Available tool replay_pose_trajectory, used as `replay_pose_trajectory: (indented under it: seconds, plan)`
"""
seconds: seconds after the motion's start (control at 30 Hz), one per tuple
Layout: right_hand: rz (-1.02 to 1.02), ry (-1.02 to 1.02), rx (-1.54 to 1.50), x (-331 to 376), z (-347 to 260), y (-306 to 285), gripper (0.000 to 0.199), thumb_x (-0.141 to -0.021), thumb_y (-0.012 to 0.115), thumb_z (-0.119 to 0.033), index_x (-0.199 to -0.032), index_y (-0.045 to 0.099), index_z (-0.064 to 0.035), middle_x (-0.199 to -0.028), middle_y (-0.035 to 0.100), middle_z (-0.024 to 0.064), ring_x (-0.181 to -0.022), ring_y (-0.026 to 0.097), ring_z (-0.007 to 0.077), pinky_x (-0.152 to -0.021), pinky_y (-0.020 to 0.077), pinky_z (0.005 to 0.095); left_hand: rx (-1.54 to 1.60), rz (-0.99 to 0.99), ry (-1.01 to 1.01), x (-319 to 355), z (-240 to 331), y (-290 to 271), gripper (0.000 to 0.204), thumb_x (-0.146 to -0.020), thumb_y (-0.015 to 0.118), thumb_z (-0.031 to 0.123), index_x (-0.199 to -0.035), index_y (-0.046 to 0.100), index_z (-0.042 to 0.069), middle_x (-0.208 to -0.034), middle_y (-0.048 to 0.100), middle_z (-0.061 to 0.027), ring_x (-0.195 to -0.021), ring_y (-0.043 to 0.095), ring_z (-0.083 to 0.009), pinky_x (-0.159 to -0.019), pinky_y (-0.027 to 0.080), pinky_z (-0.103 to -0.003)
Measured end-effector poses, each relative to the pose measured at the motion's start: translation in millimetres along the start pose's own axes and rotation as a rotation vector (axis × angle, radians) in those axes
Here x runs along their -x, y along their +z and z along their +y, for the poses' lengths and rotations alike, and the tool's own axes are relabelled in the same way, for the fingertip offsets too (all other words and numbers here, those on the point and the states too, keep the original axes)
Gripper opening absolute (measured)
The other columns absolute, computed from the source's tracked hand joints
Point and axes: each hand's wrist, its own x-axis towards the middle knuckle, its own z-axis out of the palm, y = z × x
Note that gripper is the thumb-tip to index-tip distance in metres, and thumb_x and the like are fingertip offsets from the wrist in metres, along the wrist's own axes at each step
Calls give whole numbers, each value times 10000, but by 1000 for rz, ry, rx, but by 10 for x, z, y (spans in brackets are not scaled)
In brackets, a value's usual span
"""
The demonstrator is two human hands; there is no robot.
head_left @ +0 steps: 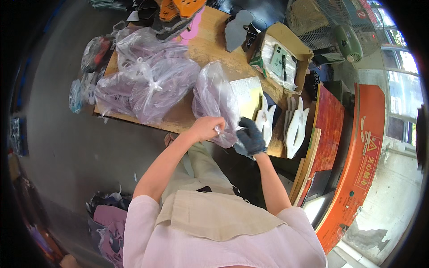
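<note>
A clear plastic bag point(214, 94) with pale purple contents stands at the table's near edge. My bare left hand point(208, 129) is closed on gathered plastic at its near end. Close by on the right is my right hand point(252, 137), in a dark grey glove, its fingers loosely bent and apart. Nothing shows between them, and whether they touch the bag is unclear. Left of this bag lies a larger knotted plastic bag point(154, 85). White flat pieces with pointed ends point(264, 118) lie just beyond my gloved hand.
A sheet of paper point(248, 96) lies on the wooden table point(208, 35). An open cardboard box point(304, 56) holds a green phone and a dark pen. A fan point(346, 42) stands at the far right. Boards point(328, 129) and an orange panel point(364, 165) flank the table's right side.
</note>
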Motion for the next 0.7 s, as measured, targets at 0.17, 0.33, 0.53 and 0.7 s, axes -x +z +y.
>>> replay_pose_trajectory:
  seconds: [0.17,0.33,0.53,0.7]
  plan:
    - [-128,-149,312,-204,-84,240,215,-875,634,-172,-1060,648,-64,-930,677,104,-797,650,242,-740,517,354,-129,-79,-61,-43,91,-38,144,-779,640,123,-906,574,108,-833,656,-61,-787,628,-293,-681,468,-392]
    - [44,217,-131,-47,-119,123,202,-895,598,-198,-996,645,-30,-744,644,63,-626,601,148,-604,494,308,301,-2,-173,-99,-19,-19,154,-822,704,150,-861,573,82,-809,661,-49,-675,587,-173,-618,445,-298]
    - [1,227,-417,435,31,401,182,-914,590,-222,-900,627,-44,-724,601,24,-600,543,113,-561,447,291,1174,0,-520,-62,-67,52,192,-803,759,114,-814,572,69,-784,617,5,-648,515,-72,-561,395,-227]
    - [56,390,-418,149,412,520,183,-911,598,-211,-917,631,-32,-688,582,26,-569,514,106,-523,413,267,476,154,-283,-43,84,204,159,-793,724,73,-867,584,89,-792,655,-31,-663,577,-145,-573,424,-291]
